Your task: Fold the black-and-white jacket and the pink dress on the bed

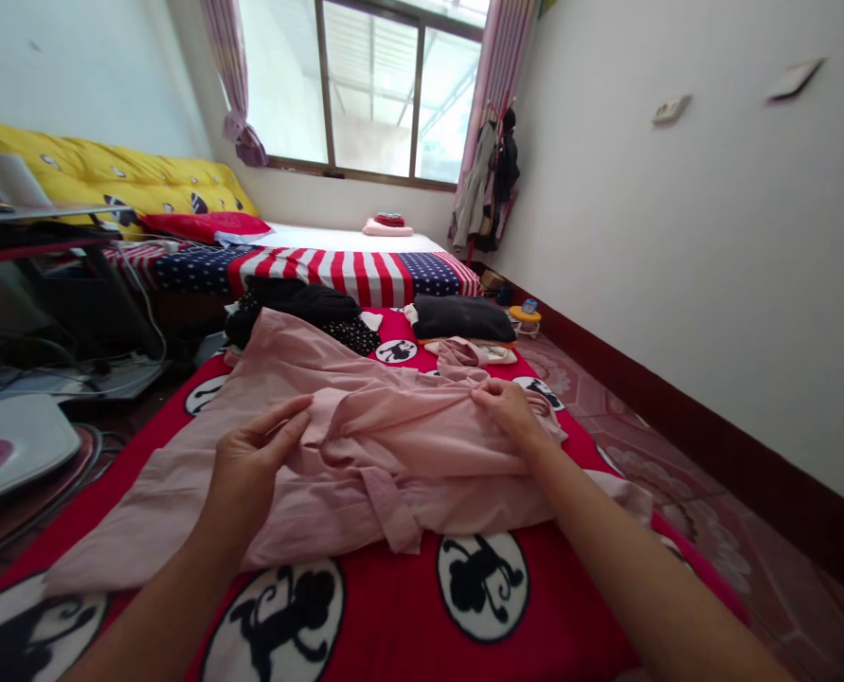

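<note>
A pale pink garment (407,426) with a loose strap or sash (391,507) lies spread and rumpled across a red blanket (393,606) printed with black figures in white circles. My left hand (255,455) pinches the edge of a stiff folded band, perhaps a collar or cuff, near the garment's middle. Farther right, my right hand (503,407) is closed on a gathered bit of the same cloth, raising small creases. Part of the garment is hidden under its own folds.
Beyond the garment sit dark clothes (300,303) and a folded dark stack (462,317). At the back is a bed with a stars-and-stripes cover (322,270). A desk (44,218) and white stool seat (20,450) flank the left; a wall (677,218) bounds the right.
</note>
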Action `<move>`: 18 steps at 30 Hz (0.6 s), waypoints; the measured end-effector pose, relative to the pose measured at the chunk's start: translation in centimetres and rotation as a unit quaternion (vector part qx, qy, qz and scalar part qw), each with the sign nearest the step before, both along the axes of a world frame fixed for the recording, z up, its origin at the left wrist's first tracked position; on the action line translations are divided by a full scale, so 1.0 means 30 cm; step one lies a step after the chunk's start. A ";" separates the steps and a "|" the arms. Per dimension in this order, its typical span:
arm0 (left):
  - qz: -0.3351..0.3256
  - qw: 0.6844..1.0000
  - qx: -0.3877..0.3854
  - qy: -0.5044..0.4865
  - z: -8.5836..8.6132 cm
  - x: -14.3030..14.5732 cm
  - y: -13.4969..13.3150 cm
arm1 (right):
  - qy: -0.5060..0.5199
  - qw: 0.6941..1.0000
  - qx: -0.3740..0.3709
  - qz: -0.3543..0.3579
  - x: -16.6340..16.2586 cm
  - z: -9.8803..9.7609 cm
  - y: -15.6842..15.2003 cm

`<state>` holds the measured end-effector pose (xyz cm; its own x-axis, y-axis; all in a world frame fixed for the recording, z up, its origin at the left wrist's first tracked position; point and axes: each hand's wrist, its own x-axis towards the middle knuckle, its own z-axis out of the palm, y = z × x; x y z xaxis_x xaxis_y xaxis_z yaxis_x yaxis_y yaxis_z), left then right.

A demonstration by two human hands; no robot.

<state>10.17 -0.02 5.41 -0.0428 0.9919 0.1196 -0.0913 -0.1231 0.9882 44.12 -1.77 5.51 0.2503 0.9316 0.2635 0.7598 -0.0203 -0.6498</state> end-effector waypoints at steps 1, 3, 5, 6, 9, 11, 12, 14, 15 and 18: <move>0.006 1.000 -0.021 0.004 -0.020 0.001 0.010 | -0.008 1.000 0.006 -0.016 -0.001 -0.013 0.007; 0.006 0.998 -0.065 0.012 -0.073 0.002 0.039 | -0.032 0.999 0.005 -0.039 -0.007 -0.054 0.015; -0.001 0.996 -0.085 0.029 -0.132 0.002 0.073 | -0.062 0.996 -0.007 -0.056 -0.016 -0.103 0.018; -0.006 0.996 -0.082 0.044 -0.159 0.001 0.089 | -0.076 0.995 -0.013 -0.063 -0.020 -0.127 0.017; -0.031 0.994 -0.060 0.089 -0.209 0.002 0.116 | -0.108 0.992 -0.021 -0.064 -0.031 -0.167 0.012; -0.045 0.994 -0.067 0.078 -0.212 0.003 0.115 | -0.123 0.991 -0.014 -0.059 -0.047 -0.157 0.009; -0.051 0.994 -0.082 0.059 -0.207 0.003 0.109 | -0.129 0.990 0.003 -0.055 -0.063 -0.143 0.006; -0.064 0.992 -0.112 0.013 -0.191 -0.002 0.091 | -0.128 0.990 0.060 -0.023 -0.117 -0.105 -0.005; -0.074 0.990 -0.117 -0.005 -0.184 -0.006 0.080 | -0.116 0.989 0.092 0.010 -0.157 -0.084 -0.015; -0.111 0.990 -0.083 -0.033 -0.172 -0.021 0.054 | -0.050 0.980 0.138 0.132 -0.313 -0.040 -0.063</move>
<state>9.54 1.58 0.26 0.1756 0.9836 -0.0411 -0.1631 0.0702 0.9841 34.74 -3.67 4.30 -0.0308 0.8505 0.5250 0.7754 0.3517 -0.5244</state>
